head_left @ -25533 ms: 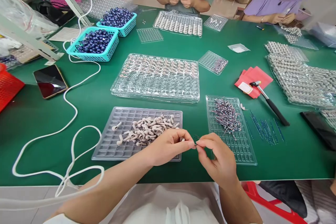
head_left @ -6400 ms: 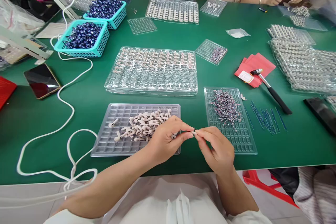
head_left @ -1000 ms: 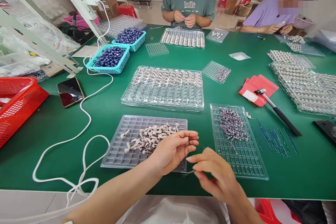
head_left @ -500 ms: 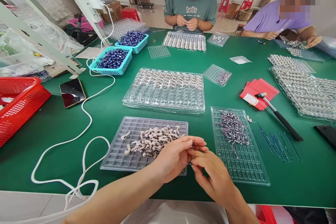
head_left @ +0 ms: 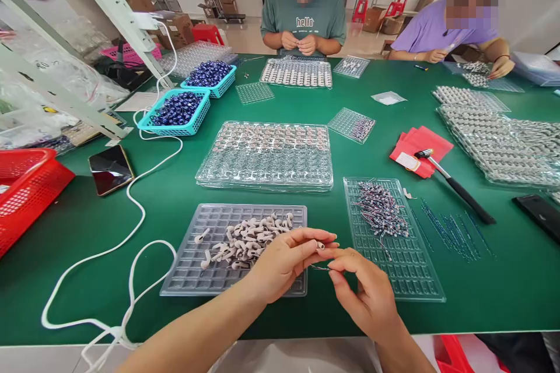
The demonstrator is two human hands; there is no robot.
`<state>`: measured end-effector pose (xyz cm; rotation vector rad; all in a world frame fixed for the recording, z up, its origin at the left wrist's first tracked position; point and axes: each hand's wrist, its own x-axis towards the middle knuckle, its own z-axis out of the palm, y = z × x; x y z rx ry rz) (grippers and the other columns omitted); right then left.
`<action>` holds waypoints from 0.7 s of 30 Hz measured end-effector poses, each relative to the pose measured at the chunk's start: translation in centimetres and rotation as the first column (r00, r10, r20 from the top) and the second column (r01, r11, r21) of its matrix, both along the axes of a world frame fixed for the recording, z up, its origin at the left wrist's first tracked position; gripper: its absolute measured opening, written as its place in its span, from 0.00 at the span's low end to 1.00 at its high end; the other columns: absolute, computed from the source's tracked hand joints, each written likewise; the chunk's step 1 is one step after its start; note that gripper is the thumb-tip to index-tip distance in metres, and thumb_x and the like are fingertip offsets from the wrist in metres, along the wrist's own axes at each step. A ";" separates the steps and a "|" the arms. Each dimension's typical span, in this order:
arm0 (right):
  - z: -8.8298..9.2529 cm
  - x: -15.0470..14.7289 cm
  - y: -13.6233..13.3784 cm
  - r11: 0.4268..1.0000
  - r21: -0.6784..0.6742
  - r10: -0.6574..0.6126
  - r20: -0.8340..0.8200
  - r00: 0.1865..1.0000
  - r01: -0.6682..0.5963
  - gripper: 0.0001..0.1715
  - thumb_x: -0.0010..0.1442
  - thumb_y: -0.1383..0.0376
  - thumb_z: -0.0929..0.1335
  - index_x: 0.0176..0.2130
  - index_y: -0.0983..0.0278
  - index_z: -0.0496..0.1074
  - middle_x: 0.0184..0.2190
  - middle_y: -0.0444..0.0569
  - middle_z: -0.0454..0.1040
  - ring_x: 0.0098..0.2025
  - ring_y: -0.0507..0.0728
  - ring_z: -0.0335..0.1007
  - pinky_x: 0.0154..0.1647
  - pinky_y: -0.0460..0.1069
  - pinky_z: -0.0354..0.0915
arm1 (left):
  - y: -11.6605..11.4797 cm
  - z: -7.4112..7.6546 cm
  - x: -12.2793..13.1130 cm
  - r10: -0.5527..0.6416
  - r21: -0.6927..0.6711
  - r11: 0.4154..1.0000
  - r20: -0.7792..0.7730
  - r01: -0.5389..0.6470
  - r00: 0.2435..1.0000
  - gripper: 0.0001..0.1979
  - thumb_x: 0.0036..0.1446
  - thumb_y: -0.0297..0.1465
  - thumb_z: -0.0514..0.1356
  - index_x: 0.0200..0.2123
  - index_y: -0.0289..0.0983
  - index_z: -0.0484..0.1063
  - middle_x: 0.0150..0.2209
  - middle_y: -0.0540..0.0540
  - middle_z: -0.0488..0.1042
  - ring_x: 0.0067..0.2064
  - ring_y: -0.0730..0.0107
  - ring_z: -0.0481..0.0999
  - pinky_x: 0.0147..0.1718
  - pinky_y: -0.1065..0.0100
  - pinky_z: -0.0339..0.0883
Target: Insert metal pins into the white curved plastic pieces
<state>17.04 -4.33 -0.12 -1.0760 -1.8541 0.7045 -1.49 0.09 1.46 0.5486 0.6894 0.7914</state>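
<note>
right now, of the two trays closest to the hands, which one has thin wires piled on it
The clear tray nearer the right hand: the thin wires lie heaped on it, while the grey tray bears whitish stemmed pieces.

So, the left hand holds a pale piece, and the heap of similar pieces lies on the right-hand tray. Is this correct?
Not fully: the head view shows the heap of similar pieces on the left-hand grey tray; the left hand does hold a pale piece.
</note>
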 end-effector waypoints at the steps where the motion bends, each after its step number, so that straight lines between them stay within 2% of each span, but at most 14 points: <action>1: 0.0 0.0 0.0 1.000 -0.011 -0.005 -0.040 0.999 0.004 0.11 0.63 0.73 0.65 0.42 0.58 0.68 0.46 0.50 0.79 0.43 0.56 0.77 0.47 0.53 0.72 | 0.0 0.1 -0.1 -0.026 0.011 1.000 -0.016 0.026 1.000 0.12 0.57 0.30 0.67 0.45 0.35 0.79 0.51 0.38 0.78 0.52 0.59 0.77 0.54 0.61 0.68; 4: 0.0 0.1 0.0 0.999 -0.041 -0.012 -0.140 0.990 0.007 0.12 0.63 0.74 0.64 0.43 0.58 0.68 0.43 0.49 0.79 0.44 0.56 0.77 0.44 0.52 0.73 | 0.0 0.4 -0.2 -0.123 0.015 0.992 -0.066 0.125 0.990 0.17 0.55 0.33 0.68 0.49 0.37 0.78 0.57 0.37 0.74 0.53 0.58 0.76 0.55 0.60 0.68; 6: 0.1 0.1 0.0 0.998 -0.059 -0.009 -0.184 0.983 -0.001 0.12 0.63 0.74 0.65 0.43 0.58 0.68 0.42 0.49 0.79 0.43 0.56 0.77 0.41 0.51 0.73 | 0.0 0.5 -0.3 -0.164 0.028 0.985 -0.114 0.168 0.980 0.15 0.55 0.34 0.69 0.45 0.37 0.80 0.61 0.38 0.69 0.56 0.56 0.74 0.55 0.59 0.67; 8: 0.1 0.2 0.0 0.996 -0.087 -0.011 -0.222 0.975 -0.009 0.12 0.64 0.73 0.64 0.43 0.58 0.69 0.41 0.49 0.79 0.42 0.56 0.77 0.39 0.50 0.73 | 0.1 0.6 -0.3 -0.156 0.085 0.981 -0.181 0.173 0.971 0.11 0.55 0.34 0.68 0.40 0.36 0.81 0.62 0.39 0.68 0.56 0.56 0.73 0.54 0.60 0.68; 11: 0.1 0.3 0.0 0.988 -0.157 -0.057 -0.277 0.959 0.014 0.09 0.65 0.71 0.64 0.42 0.58 0.70 0.39 0.49 0.79 0.39 0.55 0.76 0.35 0.48 0.72 | 0.2 0.6 -0.4 -0.064 0.217 0.968 -0.269 0.125 0.961 0.08 0.55 0.34 0.67 0.37 0.37 0.82 0.50 0.41 0.75 0.49 0.61 0.76 0.50 0.62 0.70; 14: 0.2 0.5 0.0 0.967 -0.232 -0.165 -0.266 0.950 0.103 0.06 0.65 0.69 0.65 0.39 0.59 0.72 0.34 0.46 0.76 0.31 0.51 0.72 0.31 0.46 0.69 | 0.2 0.5 -0.5 0.062 0.340 0.939 -0.332 0.059 0.941 0.08 0.57 0.34 0.66 0.38 0.38 0.82 0.39 0.44 0.74 0.41 0.66 0.76 0.44 0.64 0.71; 17: 0.3 0.7 0.0 0.940 -0.292 -0.241 -0.198 0.950 0.178 0.05 0.65 0.67 0.66 0.37 0.59 0.72 0.30 0.43 0.72 0.28 0.50 0.68 0.28 0.44 0.66 | 0.2 0.2 -0.6 0.151 0.407 0.914 -0.360 0.009 0.921 0.08 0.56 0.34 0.67 0.39 0.38 0.81 0.38 0.45 0.74 0.39 0.67 0.75 0.42 0.65 0.71; 21: 0.5 0.6 0.0 0.932 -0.292 -0.268 -0.157 0.951 0.214 0.05 0.65 0.66 0.66 0.36 0.59 0.72 0.29 0.42 0.72 0.26 0.49 0.68 0.26 0.44 0.64 | 0.1 0.1 -0.6 0.173 0.382 0.924 -0.376 -0.017 0.910 0.07 0.55 0.34 0.67 0.37 0.38 0.79 0.36 0.46 0.75 0.37 0.68 0.75 0.39 0.68 0.71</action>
